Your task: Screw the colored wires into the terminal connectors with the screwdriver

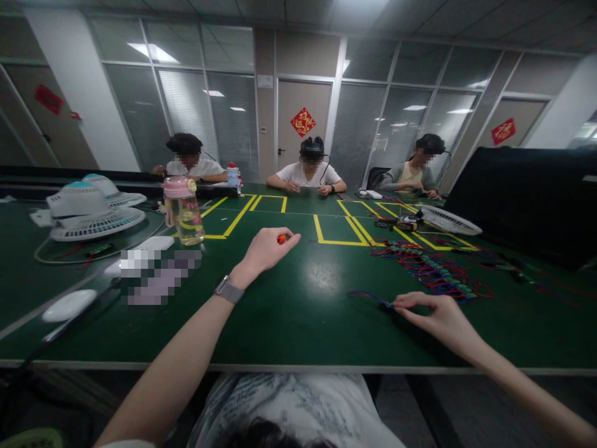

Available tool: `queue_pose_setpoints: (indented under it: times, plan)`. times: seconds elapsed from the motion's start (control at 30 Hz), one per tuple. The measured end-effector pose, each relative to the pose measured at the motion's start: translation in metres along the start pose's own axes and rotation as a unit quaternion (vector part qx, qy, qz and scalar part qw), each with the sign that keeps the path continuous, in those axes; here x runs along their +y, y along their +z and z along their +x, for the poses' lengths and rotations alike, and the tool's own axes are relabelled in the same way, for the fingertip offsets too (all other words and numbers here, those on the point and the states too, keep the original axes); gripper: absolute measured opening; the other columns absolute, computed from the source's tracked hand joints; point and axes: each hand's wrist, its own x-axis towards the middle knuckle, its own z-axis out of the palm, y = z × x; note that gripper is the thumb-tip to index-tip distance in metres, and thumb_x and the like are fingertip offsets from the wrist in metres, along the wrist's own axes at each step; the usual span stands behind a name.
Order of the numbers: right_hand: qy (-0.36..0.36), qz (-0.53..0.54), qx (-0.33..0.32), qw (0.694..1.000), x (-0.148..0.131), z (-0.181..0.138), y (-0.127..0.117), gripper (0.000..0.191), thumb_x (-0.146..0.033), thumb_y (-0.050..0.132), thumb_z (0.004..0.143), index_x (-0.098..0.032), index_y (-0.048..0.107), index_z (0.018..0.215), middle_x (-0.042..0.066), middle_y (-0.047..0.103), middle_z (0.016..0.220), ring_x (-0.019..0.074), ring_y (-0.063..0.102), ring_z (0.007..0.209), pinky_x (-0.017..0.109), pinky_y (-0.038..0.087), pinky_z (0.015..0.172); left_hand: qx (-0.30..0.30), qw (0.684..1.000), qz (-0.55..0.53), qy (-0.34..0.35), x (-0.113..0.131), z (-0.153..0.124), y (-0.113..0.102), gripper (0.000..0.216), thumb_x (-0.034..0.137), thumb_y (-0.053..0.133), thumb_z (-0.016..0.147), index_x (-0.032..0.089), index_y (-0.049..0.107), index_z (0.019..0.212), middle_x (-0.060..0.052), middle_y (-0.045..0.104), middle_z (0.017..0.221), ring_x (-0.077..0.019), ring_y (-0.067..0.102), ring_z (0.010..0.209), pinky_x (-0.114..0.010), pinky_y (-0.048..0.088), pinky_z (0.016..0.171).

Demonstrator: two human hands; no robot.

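Note:
My left hand point(270, 247), with a watch on the wrist, is raised over the middle of the green table. Its fingers are curled round a small orange item point(281, 239), mostly hidden, so its kind does not show. Lower on the right, my right hand point(433, 314) pinches a small dark circuit board point(386, 305) between thumb and fingertips, close to the tabletop. Red and blue wires point(366, 294) trail from the board to the left. Just beyond this hand lies a long row of wired circuit boards point(429, 267).
A pink-lidded bottle point(183, 211) and white fans point(96, 211) stand on the left, near a white mouse-shaped item point(69, 305). Yellow tape point(342, 242) marks the table point(289, 336). A black box-like panel point(532, 205) rises at right. Several people sit opposite.

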Motion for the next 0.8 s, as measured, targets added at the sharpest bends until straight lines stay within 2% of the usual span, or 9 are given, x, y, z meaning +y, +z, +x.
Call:
queue_pose_setpoints:
  times: [0.17, 0.3, 0.5, 0.63, 0.8]
  plan:
    - [0.087, -0.054, 0.057, 0.993, 0.062, -0.028, -0.059, 0.027, -0.046, 0.068, 0.063, -0.023, 0.079, 0.072, 0.01, 0.077, 0.085, 0.033, 0.073, 0.085, 0.04, 0.059, 0.085, -0.007, 1.0, 0.0, 0.001, 0.0, 0.0, 0.003, 0.046, 0.058, 0.046, 0.087, 0.02, 0.073, 0.085, -0.005, 0.072, 0.085, -0.0202, 0.065, 0.077, -0.031, 0.046, 0.076]
    - [0.161, -0.074, 0.056, 0.983, 0.091, -0.036, -0.087, 0.032, -0.051, 0.071, 0.056, -0.024, 0.081, 0.072, 0.009, 0.077, 0.089, 0.0374, 0.071, 0.093, 0.043, 0.057, 0.089, -0.01, 1.0, -0.005, -0.005, -0.001, 0.0, 0.004, 0.046, 0.058, 0.047, 0.087, 0.02, 0.073, 0.086, -0.005, 0.072, 0.085, -0.0201, 0.065, 0.078, -0.032, 0.047, 0.078]
    - [0.23, -0.036, 0.061, 0.971, 0.086, -0.031, -0.092, 0.039, -0.053, 0.072, 0.047, -0.023, 0.081, 0.069, 0.009, 0.077, 0.09, 0.0403, 0.068, 0.099, 0.048, 0.049, 0.099, -0.015, 1.0, 0.005, -0.005, -0.001, -0.001, 0.003, 0.046, 0.057, 0.046, 0.087, 0.02, 0.073, 0.085, -0.005, 0.072, 0.085, -0.0202, 0.065, 0.077, -0.032, 0.047, 0.076]
    - [0.231, -0.022, 0.068, 0.97, 0.08, -0.03, -0.089, 0.042, -0.054, 0.073, 0.047, -0.021, 0.081, 0.07, 0.01, 0.077, 0.089, 0.0403, 0.068, 0.1, 0.047, 0.05, 0.098, -0.018, 1.0, 0.004, -0.001, 0.0, 0.0, 0.003, 0.046, 0.057, 0.046, 0.088, 0.019, 0.073, 0.086, -0.005, 0.073, 0.085, -0.0199, 0.065, 0.077, -0.032, 0.047, 0.077]
    - [0.204, -0.024, 0.084, 0.975, 0.088, -0.033, -0.091, 0.043, -0.055, 0.073, 0.049, -0.02, 0.081, 0.072, 0.011, 0.077, 0.09, 0.0402, 0.069, 0.098, 0.047, 0.051, 0.096, -0.019, 1.0, 0.021, -0.004, 0.0, 0.001, 0.005, 0.045, 0.056, 0.047, 0.088, 0.02, 0.073, 0.085, -0.006, 0.073, 0.084, -0.0203, 0.065, 0.076, -0.032, 0.046, 0.075]
